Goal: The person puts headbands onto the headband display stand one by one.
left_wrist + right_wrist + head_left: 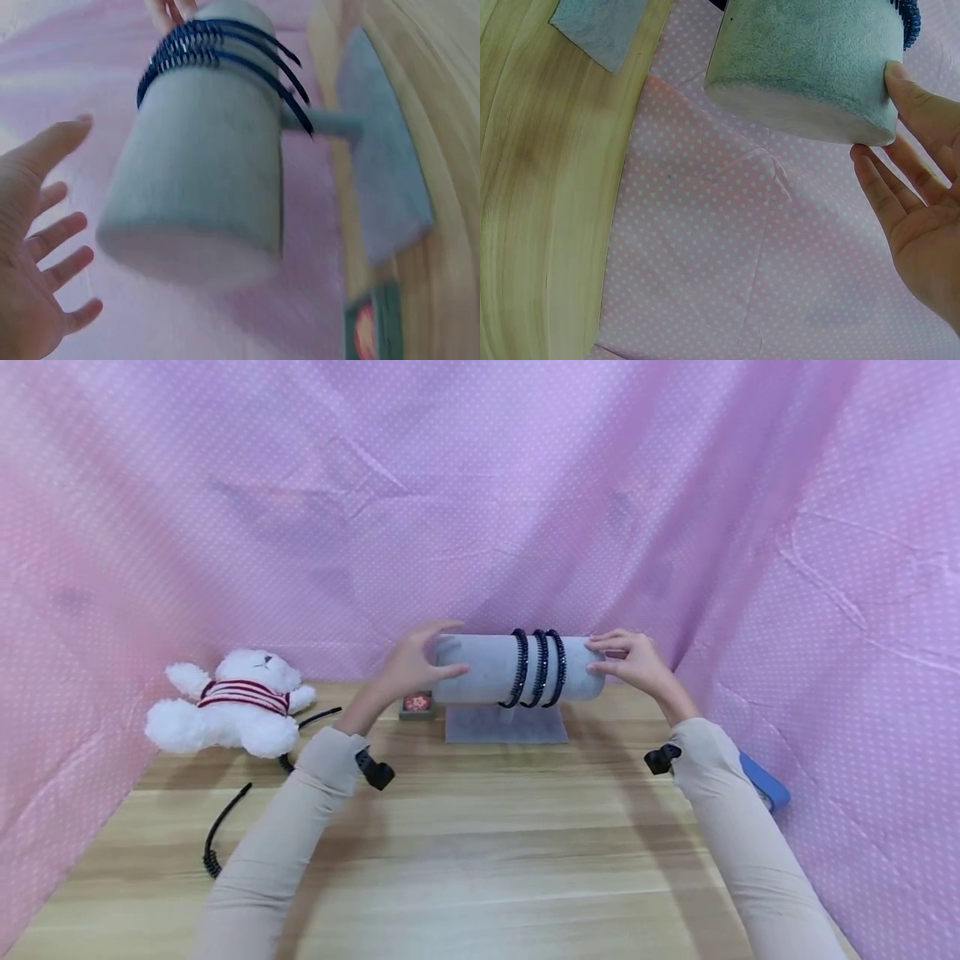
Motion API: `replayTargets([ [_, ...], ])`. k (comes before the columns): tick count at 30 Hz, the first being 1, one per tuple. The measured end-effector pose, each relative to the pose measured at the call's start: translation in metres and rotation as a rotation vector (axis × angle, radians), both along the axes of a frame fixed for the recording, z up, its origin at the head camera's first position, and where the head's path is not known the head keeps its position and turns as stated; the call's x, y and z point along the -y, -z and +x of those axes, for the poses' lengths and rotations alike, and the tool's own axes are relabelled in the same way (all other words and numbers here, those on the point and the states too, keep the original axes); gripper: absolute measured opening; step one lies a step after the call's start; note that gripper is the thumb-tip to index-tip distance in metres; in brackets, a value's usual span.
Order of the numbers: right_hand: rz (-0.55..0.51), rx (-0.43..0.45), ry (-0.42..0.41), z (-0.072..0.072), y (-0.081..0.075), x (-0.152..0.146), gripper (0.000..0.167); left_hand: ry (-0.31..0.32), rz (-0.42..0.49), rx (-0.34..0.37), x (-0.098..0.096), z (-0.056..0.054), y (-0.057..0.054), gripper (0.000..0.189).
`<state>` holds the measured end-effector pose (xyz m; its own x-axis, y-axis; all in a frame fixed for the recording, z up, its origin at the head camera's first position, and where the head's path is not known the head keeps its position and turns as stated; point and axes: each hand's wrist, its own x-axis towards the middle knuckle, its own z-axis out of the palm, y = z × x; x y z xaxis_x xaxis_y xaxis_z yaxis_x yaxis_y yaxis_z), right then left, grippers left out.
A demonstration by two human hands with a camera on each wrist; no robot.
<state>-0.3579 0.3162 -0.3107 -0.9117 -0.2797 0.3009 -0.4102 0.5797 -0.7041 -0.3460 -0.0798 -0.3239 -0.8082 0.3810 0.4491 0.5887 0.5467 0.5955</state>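
A grey plush headband stand (480, 668), a horizontal roll on a post and flat base, stands near the table's back edge. Three dark beaded headbands with comb teeth, among them the leftmost headband (521, 668), sit round its middle and right part. My right hand (637, 664) holds the roll's right end, thumb on its side and fingertips at the end's rim (802, 112). Beside the left end, my left hand (412, 662) has its thumb and fingers spread; the left wrist view shows this hand (37, 247) apart from the roll (195, 165).
A white plush bear (247, 702) in a striped top lies at the left. Two dark headbands are on the table there, one headband (217, 831) nearer the front. A small flower-patterned box (417, 705) stands left of the base; a blue object (765, 783) is beside my right forearm.
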Motion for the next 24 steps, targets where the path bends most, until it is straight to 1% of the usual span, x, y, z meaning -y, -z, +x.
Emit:
replayTargets([
  [4,0.003,0.002,-0.004,0.0,-0.002,0.0,0.044,0.001,0.068,0.016,0.034,0.002,0.004,0.063],
  [6,0.0,0.008,-0.002,0.0,-0.003,0.0,0.044,-0.003,0.073,0.032,0.049,0.001,0.008,0.059],
  [8,-0.001,0.01,0.002,0.0,-0.005,0.0,0.045,0.007,0.057,0.068,0.063,0.0,0.013,0.057],
  [11,-0.006,0.009,0.003,-0.001,-0.006,-0.001,0.044,0.05,0.009,0.139,0.081,-0.001,0.021,0.055],
  [14,-0.005,0.015,0.001,-0.001,-0.006,-0.001,0.045,0.097,-0.091,0.184,0.097,-0.001,0.031,0.055],
  [18,0.003,0.016,0.013,-0.001,-0.005,-0.002,0.045,0.138,-0.198,0.238,0.115,0.0,0.044,0.057],
  [19,0.0,0.013,0.017,0.0,-0.005,-0.002,0.044,0.153,-0.204,0.255,0.118,0.001,0.046,0.058],
  [22,-0.012,0.001,0.013,0.0,-0.005,0.0,0.045,0.17,-0.217,0.304,0.129,0.003,0.052,0.059],
  [24,-0.006,-0.008,0.003,0.0,-0.004,0.0,0.045,0.183,-0.224,0.323,0.136,0.005,0.055,0.058],
])
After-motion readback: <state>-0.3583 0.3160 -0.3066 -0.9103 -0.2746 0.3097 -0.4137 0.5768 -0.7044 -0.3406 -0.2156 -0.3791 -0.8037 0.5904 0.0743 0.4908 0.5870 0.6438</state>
